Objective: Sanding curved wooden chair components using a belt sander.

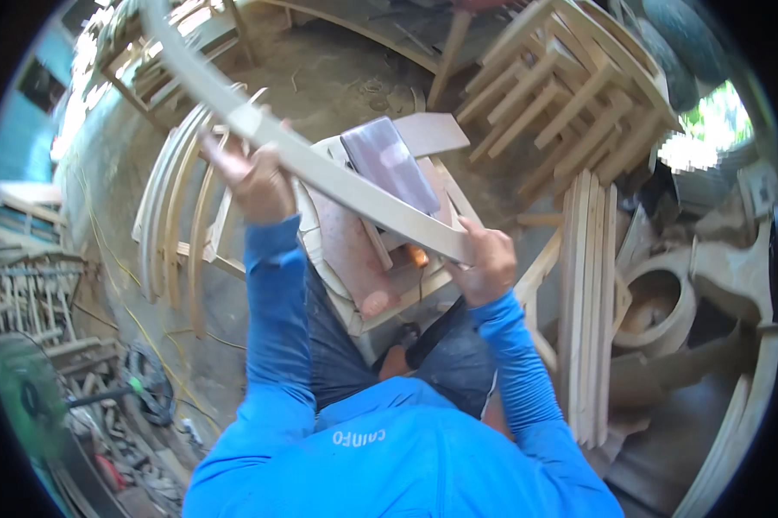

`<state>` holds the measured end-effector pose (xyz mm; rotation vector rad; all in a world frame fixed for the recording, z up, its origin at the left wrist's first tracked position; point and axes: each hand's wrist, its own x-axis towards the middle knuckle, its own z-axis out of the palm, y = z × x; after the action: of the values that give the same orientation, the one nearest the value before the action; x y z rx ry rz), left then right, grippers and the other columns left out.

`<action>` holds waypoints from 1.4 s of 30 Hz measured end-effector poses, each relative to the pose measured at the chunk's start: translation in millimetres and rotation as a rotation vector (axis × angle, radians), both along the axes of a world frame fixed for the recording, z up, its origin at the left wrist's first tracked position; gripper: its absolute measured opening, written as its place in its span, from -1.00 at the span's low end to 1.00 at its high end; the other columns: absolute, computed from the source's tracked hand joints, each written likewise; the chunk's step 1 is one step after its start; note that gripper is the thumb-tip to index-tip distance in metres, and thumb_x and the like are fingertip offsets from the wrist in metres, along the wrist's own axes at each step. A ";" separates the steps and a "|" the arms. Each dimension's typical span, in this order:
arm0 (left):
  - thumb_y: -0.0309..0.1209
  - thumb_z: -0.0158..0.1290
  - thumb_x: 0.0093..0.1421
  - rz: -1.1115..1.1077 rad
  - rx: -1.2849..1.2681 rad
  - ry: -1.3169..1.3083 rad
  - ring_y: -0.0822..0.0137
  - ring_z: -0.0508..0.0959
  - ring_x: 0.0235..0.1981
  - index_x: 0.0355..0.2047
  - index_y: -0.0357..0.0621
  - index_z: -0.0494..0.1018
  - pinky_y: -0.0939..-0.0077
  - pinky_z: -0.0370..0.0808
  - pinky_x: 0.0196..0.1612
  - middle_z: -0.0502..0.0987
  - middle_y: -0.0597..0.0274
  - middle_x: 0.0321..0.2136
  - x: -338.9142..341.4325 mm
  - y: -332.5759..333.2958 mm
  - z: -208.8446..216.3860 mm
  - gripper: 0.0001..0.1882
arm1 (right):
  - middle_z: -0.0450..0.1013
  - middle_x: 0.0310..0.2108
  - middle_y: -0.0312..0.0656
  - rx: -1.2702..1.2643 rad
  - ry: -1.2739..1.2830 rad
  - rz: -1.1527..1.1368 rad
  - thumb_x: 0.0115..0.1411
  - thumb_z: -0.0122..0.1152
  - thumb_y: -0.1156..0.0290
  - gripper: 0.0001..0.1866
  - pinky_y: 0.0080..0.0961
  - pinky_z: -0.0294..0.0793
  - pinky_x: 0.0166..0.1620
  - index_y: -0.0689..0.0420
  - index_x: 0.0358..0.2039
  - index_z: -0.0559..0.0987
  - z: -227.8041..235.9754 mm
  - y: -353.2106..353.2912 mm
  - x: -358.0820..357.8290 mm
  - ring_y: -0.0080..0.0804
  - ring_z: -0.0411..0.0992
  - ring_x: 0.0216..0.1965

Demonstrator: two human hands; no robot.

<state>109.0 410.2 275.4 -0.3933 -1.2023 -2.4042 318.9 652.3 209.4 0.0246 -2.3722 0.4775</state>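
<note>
A long, pale, curved wooden piece (346, 181) slants across the view from the upper left down to the right. My right hand (485, 261) is closed around its near right end. My left hand (258, 180) grips it farther along, partly behind the wood and a little blurred. Beneath the piece, between my knees, stands a light wooden stand (367, 324). On it are a reddish-brown rounded slab (350, 250) and a grey-violet box-like block (390, 164). A small orange glow shows below the wood near my right hand.
Several curved wooden strips (169, 198) stand to the left. Long straight boards (589, 311) lean at the right, beside a round hollow form (656, 302). A stacked wooden frame (570, 95) stands far right. A yellow cord (117, 259), a fan (31, 388) and scrap wood lie left.
</note>
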 end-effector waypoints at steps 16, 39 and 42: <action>-0.42 0.24 0.23 -0.367 0.504 -0.447 0.39 0.49 -0.47 -0.15 -0.09 0.51 0.25 0.50 -0.10 0.50 0.30 -0.57 120.6 -44.2 -17.9 -0.80 | 0.49 -0.02 -0.12 -0.169 0.088 -0.460 -0.19 0.65 0.57 -0.26 -0.28 0.52 0.03 0.07 0.09 0.60 17.1 47.7 188.7 -0.18 0.49 -0.04; -0.53 0.23 0.23 -0.561 0.403 -0.471 0.30 0.54 -0.38 -0.19 -0.12 0.53 0.06 0.54 0.16 0.54 0.21 -0.47 140.1 -30.7 -60.1 -0.85 | 0.47 -0.28 -0.29 -1.389 0.254 -0.326 0.37 0.23 0.14 -0.37 -0.60 0.48 -0.26 0.25 0.28 0.30 -13.1 28.8 233.7 -0.56 0.44 -0.33; -0.53 0.23 0.23 -0.560 0.399 -0.463 0.29 0.54 -0.37 -0.17 -0.12 0.52 0.05 0.54 0.16 0.54 0.22 -0.48 143.1 -35.5 -63.5 -0.82 | 0.47 -0.26 -0.28 -1.376 0.252 -0.289 0.38 0.20 0.09 -0.33 -0.59 0.49 -0.24 0.25 0.32 0.27 -11.8 28.6 235.3 -0.55 0.45 -0.32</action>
<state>252.0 374.8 211.9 -0.0391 -0.8035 -3.2689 554.2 680.9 197.6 -0.7981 -1.3562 1.6932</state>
